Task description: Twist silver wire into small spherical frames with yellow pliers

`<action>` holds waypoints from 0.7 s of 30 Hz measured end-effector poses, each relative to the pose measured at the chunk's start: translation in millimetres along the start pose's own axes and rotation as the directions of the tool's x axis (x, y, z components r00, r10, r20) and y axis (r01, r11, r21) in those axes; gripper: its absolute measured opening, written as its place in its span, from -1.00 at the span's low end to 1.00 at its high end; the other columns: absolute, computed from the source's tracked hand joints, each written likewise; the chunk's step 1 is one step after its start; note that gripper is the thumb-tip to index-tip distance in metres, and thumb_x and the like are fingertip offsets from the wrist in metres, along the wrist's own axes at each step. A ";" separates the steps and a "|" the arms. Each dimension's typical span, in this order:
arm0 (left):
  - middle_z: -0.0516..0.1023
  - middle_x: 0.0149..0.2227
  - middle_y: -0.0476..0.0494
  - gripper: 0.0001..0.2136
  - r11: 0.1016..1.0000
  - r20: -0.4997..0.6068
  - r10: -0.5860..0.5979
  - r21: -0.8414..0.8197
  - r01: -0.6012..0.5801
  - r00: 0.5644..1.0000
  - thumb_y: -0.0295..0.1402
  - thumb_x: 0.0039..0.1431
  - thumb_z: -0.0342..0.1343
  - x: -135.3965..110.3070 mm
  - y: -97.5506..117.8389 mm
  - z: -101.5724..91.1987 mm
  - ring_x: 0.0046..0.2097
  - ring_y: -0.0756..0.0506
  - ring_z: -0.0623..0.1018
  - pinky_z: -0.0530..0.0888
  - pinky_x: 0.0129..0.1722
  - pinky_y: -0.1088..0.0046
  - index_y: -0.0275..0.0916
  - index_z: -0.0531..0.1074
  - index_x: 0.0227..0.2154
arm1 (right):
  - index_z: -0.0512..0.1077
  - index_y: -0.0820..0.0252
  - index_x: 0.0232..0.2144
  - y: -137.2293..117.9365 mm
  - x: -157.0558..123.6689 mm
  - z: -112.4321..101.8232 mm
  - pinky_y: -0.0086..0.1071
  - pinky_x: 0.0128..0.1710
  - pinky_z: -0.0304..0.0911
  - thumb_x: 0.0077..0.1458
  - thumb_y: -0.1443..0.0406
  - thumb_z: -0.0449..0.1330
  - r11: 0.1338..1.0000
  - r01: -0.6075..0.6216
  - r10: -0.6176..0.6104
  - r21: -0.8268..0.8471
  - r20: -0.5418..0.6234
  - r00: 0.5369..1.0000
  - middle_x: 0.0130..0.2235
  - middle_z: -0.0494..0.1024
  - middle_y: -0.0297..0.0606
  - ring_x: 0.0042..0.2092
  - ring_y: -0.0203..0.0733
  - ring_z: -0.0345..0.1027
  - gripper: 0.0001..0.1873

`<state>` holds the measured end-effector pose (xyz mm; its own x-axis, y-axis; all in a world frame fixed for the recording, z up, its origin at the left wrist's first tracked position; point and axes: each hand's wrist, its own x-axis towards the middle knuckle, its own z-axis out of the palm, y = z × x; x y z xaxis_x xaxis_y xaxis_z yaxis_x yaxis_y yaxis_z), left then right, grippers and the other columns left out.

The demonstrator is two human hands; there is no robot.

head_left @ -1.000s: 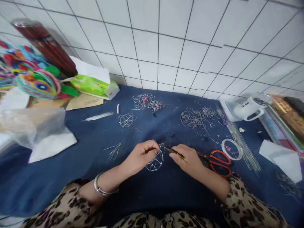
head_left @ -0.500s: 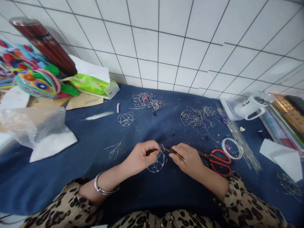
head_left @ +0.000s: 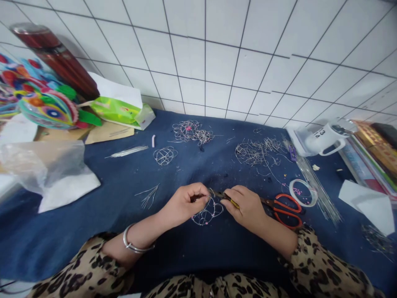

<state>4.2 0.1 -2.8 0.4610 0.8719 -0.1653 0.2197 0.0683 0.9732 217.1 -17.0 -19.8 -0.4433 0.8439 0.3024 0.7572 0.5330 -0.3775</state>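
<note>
Between my hands hangs a looped wire piece (head_left: 205,217) with small pink beads along its rings. My left hand (head_left: 190,203) pinches its upper edge between thumb and fingers. In my right hand (head_left: 243,203) are pliers (head_left: 231,201) with a yellow-trimmed handle, the grip mostly hidden by my palm. The pliers' jaws (head_left: 214,193) point left and meet the wire just beside my left fingertips. Whether the jaws are closed on the wire is too small to tell. Orange-handled scissors (head_left: 287,210) lie by my right wrist, their blades partly behind it.
A round wire form (head_left: 165,156) and tangled wire bundles (head_left: 190,132), (head_left: 257,151) lie farther back. A round dish (head_left: 291,188) holds pink beads beside straight wires (head_left: 321,194). A white mug (head_left: 325,138) stands at right. A plastic bag (head_left: 62,174) and red thermos (head_left: 56,58) are at left.
The beaded wire piece has turned and spread, with a loop now showing farther right below the pliers. Both hands keep nearly the same place and hold.
</note>
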 end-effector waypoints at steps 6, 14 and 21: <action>0.21 -0.59 0.09 -0.94 0.997 -0.001 -0.048 -0.059 0.048 0.999 -0.46 0.02 0.06 2.0 -1.5 2.1 -0.57 0.12 0.16 0.15 -0.59 0.61 -0.35 0.33 -0.49 | 0.41 0.21 -0.24 0.1 -0.9 -1.4 -0.38 -0.24 0.20 0.13 0.16 0.06 0.999 0.018 -0.018 -0.046 0.004 1.000 -0.34 0.44 -0.23 -0.29 -0.24 0.29 -0.73; 0.24 -0.58 0.07 -0.94 0.999 -0.021 -0.040 0.006 0.040 0.999 -0.46 0.01 0.06 1.8 -8.3 3.3 -0.55 0.11 0.21 0.19 -0.57 0.61 -0.34 0.32 -0.50 | 0.42 0.19 -0.23 -0.6 -0.6 -1.8 -0.35 -0.25 0.20 0.13 0.14 0.04 0.995 0.034 -0.031 -0.092 0.036 0.999 -0.34 0.44 -0.22 -0.29 -0.22 0.28 -0.71; 0.24 -0.57 0.06 -0.92 0.999 -0.017 -0.031 -0.037 0.030 0.999 -0.42 0.03 0.07 3.2 -6.3 2.5 -0.54 0.11 0.21 0.19 -0.56 0.60 -0.33 0.32 -0.49 | 0.41 0.21 -0.23 1.0 -1.3 1.6 -0.38 -0.25 0.24 0.14 0.17 0.05 0.998 -0.013 0.014 0.062 -0.019 1.000 -0.34 0.45 -0.22 -0.28 -0.24 0.32 -0.73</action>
<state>6.5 1.3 -9.9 0.4393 0.8775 -0.1925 0.2014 0.1126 0.9730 217.6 -17.5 -21.9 -0.4234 0.8500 0.3135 0.7316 0.5249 -0.4350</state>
